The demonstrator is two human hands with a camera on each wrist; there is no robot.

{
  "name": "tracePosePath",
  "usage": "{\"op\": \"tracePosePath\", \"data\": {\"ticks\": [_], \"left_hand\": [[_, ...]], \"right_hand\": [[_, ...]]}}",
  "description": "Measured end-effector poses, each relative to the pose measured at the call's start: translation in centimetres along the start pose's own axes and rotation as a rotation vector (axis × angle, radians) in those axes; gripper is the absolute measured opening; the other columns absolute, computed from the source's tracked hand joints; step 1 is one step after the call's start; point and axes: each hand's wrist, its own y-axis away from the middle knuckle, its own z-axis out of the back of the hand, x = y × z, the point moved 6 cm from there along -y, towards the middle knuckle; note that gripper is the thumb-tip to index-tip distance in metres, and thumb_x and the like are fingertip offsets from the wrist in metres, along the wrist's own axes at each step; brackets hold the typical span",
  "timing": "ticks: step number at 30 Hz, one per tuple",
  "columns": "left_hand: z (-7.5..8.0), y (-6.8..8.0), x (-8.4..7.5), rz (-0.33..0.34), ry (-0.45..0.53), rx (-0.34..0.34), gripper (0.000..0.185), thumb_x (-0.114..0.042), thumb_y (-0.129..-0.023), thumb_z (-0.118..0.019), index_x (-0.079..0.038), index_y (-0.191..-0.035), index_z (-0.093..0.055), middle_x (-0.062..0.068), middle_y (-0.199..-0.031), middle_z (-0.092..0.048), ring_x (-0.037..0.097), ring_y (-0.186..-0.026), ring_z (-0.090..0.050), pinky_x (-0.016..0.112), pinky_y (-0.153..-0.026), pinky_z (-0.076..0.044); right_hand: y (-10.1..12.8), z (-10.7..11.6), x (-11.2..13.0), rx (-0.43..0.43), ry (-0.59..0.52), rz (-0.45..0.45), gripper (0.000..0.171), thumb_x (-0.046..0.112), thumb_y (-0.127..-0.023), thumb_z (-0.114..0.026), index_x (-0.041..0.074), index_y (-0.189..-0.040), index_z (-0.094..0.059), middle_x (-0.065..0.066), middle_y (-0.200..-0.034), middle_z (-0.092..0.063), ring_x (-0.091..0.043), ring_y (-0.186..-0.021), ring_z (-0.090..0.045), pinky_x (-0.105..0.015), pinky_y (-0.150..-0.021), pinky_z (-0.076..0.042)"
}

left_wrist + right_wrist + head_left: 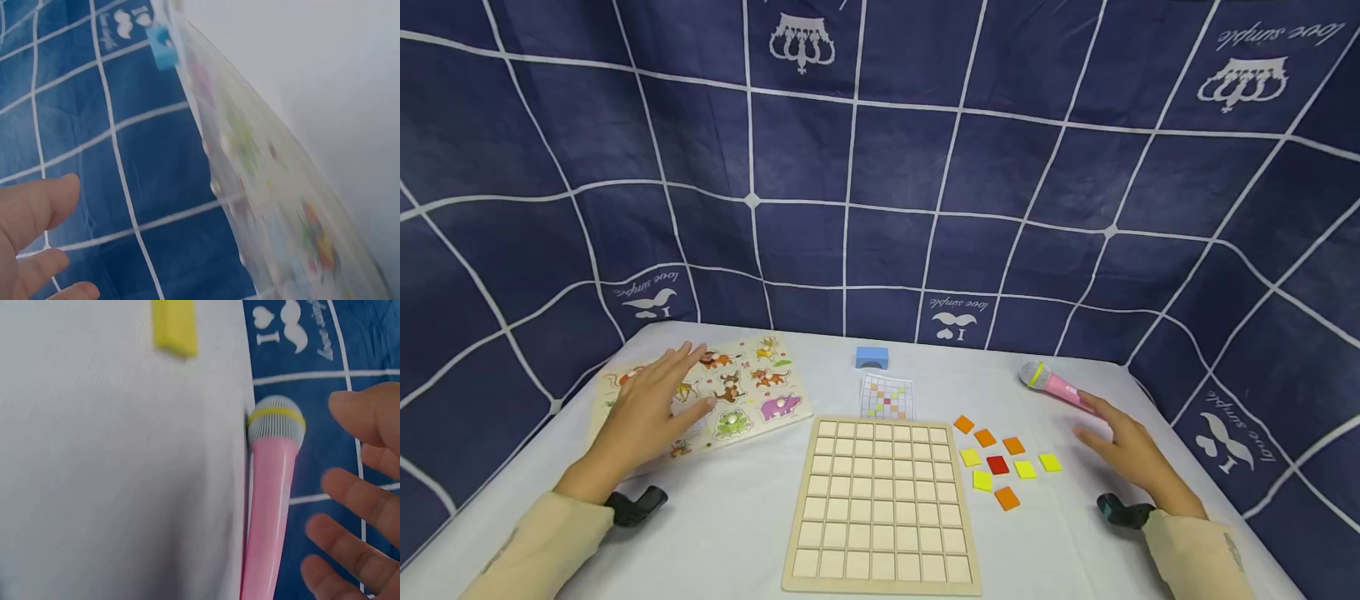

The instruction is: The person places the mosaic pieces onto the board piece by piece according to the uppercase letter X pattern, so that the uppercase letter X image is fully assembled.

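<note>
Head view shows a white counter (752,517) with a person's two hands spread over it. The left hand (651,408) lies with straight fingers over the near-left part of the animal puzzle board (741,392), palm down, gripping nothing. The right hand (1123,446) hangs open, fingers relaxed and spread, just beside the handle end of the pink toy microphone (1054,385), which lies on its side near the counter's far right edge; whether a fingertip touches it I cannot tell. Between the hands sit the empty wooden grid board (883,500), a small pattern card (887,397) behind it, a blue block (872,357) further back, and loose coloured tiles (997,465) to the grid's right.

As I judge it, the hands are at the reaching stage, neither object yet grasped. A next move on the right would call for curling the fingers round the microphone's slim handle; on the left, for pressing or sliding the board flat.

Right wrist view shows what the head view does not: a clear gap between the fingers (356,500) and the microphone (270,506), and its grey mesh head with a yellow band. Left wrist view is blurred; it gives only the board's edge (262,181) and fingertips (37,206) off it.
</note>
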Motion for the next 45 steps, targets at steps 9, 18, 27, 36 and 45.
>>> {"op": "tracePosePath", "data": {"ticks": [9,18,27,36,45], "left_hand": [[-0.8,-0.3,-2.5,-0.014,0.194,0.062,0.069,-0.014,-0.097,-0.082,-0.007,-0.159,-0.052,0.027,-0.156,-0.055,0.057,-0.142,-0.049,0.077,-0.111,-0.039],[-2.4,0.1,-3.9,0.022,0.353,0.105,0.056,-0.018,-0.100,-0.080,-0.008,-0.152,-0.062,0.020,-0.143,-0.069,0.050,-0.128,-0.064,0.070,-0.104,-0.050],[-4.6,0.5,-5.4,-0.006,0.567,0.161,0.051,-0.014,-0.101,-0.078,-0.003,-0.148,-0.063,0.016,-0.146,-0.067,0.034,-0.125,-0.068,0.039,-0.103,-0.058],[-6.4,0.8,-6.5,-0.019,0.803,0.251,0.050,-0.007,-0.103,-0.071,0.004,-0.150,-0.058,0.026,-0.149,-0.062,0.025,-0.128,-0.067,0.028,-0.102,-0.057],[-8.9,1.2,-7.4,0.033,0.937,0.343,0.048,-0.007,-0.104,-0.070,0.014,-0.145,-0.057,0.034,-0.146,-0.059,0.033,-0.129,-0.066,0.023,-0.099,-0.056]], "right_hand": [[-1.5,-0.8,1.3,0.033,-0.144,0.110,0.045,0.004,-0.099,-0.076,-0.011,-0.139,-0.063,-0.028,-0.129,-0.072,-0.046,-0.113,-0.071,-0.031,-0.095,-0.061],[-3.5,-2.4,2.0,0.163,-0.315,0.156,0.036,0.002,-0.101,-0.072,-0.013,-0.134,-0.067,-0.025,-0.125,-0.075,-0.013,-0.107,-0.074,-0.016,-0.092,-0.055],[-5.5,-3.7,3.2,0.257,-0.328,0.124,0.036,0.007,-0.103,-0.072,-0.010,-0.134,-0.069,-0.022,-0.127,-0.075,-0.033,-0.117,-0.072,-0.019,-0.094,-0.055],[-7.3,-5.2,4.3,0.342,-0.369,0.049,0.036,0.009,-0.101,-0.075,-0.006,-0.134,-0.071,-0.021,-0.128,-0.075,-0.028,-0.111,-0.071,-0.021,-0.091,-0.056],[-8.7,-6.3,5.5,0.397,-0.423,0.027,0.033,0.007,-0.100,-0.077,-0.007,-0.130,-0.073,-0.022,-0.122,-0.077,-0.027,-0.106,-0.070,-0.021,-0.087,-0.057]]}}
